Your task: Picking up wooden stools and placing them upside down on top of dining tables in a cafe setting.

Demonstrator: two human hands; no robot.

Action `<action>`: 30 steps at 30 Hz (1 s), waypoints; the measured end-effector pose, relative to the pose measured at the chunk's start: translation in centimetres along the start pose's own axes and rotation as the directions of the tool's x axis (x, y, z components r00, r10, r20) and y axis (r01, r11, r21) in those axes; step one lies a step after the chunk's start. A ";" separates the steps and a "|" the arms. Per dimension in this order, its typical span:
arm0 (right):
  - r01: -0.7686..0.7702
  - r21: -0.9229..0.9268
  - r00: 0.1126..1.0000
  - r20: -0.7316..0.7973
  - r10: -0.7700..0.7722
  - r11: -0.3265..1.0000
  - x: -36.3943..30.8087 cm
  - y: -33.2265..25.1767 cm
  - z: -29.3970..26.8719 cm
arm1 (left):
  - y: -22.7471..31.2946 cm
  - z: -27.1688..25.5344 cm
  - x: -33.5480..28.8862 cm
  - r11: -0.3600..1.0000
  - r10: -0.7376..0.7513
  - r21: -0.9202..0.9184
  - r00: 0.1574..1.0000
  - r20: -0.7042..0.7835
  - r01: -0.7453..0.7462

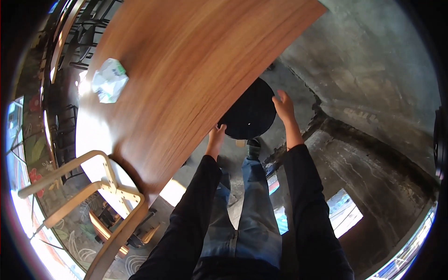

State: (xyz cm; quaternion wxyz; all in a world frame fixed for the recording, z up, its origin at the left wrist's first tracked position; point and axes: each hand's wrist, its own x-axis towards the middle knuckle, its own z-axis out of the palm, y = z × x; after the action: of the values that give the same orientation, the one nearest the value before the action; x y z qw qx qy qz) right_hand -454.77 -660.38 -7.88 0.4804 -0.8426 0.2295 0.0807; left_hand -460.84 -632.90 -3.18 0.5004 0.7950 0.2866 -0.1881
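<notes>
Between my hands is a round stool with a black seat (249, 112), partly hidden under the wooden table's edge. A bit of pale wood shows below its near rim. My left hand (217, 136) grips the seat's left rim, close to the table edge, its thumb up and the other fingers mostly hidden. On the opposite side, my right hand (284, 109) holds the right rim, with its fingers curled at the edge. Both arms reach forward in dark sleeves.
The long wooden table (186, 79) fills the upper left. A white and green plastic packet (110, 80) lies on it. An upturned stool with pale wooden legs (112, 182) rests at its near left corner. A concrete wall (373, 60) stands at right. Black chairs (86, 42) are beyond the table.
</notes>
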 end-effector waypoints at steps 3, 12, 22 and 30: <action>-0.008 0.057 1.000 -0.002 0.008 0.998 1.4 -2.6 3.4 | -1.8 -2.4 4.1 0.981 -0.194 0.003 0.981 0.010 0.194; -0.101 0.554 0.986 -0.054 0.156 0.826 -1.9 2.8 2.9 | -5.3 -2.5 3.7 0.767 -0.233 -0.502 0.903 0.362 0.399; -0.599 0.557 0.761 0.173 0.626 0.575 -15.7 13.5 -7.8 | -6.3 -1.4 -7.1 0.727 -0.173 -0.420 0.738 0.652 0.542; -0.747 0.521 0.654 0.467 0.595 0.412 -15.1 15.8 -10.0 | -3.1 2.1 -5.6 0.569 -0.191 -0.513 0.710 0.677 0.643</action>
State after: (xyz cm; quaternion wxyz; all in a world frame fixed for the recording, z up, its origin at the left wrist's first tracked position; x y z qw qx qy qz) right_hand -476.26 -671.00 -9.46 0.6980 -0.4273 0.5095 0.2657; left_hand -467.09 -635.28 -2.95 0.7663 0.3444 0.3676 -0.3987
